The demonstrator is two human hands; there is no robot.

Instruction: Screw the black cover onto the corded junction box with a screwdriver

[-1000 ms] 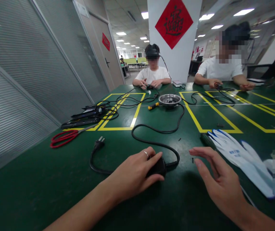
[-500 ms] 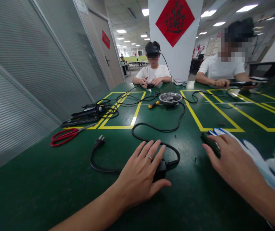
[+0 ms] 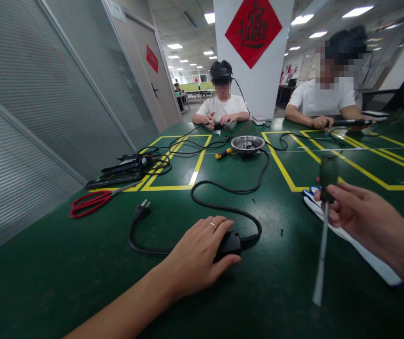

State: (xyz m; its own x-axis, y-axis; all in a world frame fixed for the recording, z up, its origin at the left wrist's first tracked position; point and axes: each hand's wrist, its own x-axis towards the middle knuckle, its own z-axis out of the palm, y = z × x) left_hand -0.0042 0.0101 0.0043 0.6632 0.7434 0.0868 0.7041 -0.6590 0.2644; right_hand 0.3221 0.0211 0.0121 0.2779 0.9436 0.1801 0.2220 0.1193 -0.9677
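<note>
My left hand (image 3: 204, 252) lies over a black power adapter (image 3: 230, 245), its thumb along the near side and its fingers on the far side. A cord leaves each end of the adapter, one running to a two-pin plug (image 3: 142, 209) on the left. In my right hand (image 3: 360, 209) is a screwdriver (image 3: 328, 176), pinched by its dark green handle above the table. Its metal shaft points downward, slightly blurred. Beneath that hand lies a white glove (image 3: 355, 242) with blue edging, partly hidden by the hand and forearm. Two small screws (image 3: 282, 232) lie between my hands.
Farther off stand a metal bowl (image 3: 247, 143) and a yellow-and-black tool (image 3: 223, 153). Red-handled scissors (image 3: 91, 203) and a pile of black devices with cables (image 3: 124, 168) lie left. Yellow tape marks the green table (image 3: 82, 282). Two people in white shirts sit opposite.
My right hand has lifted the screwdriver off the table and tilted its shaft downward. My left hand has drawn slightly closer and lowered, its fingers now curled over the power adapter.
</note>
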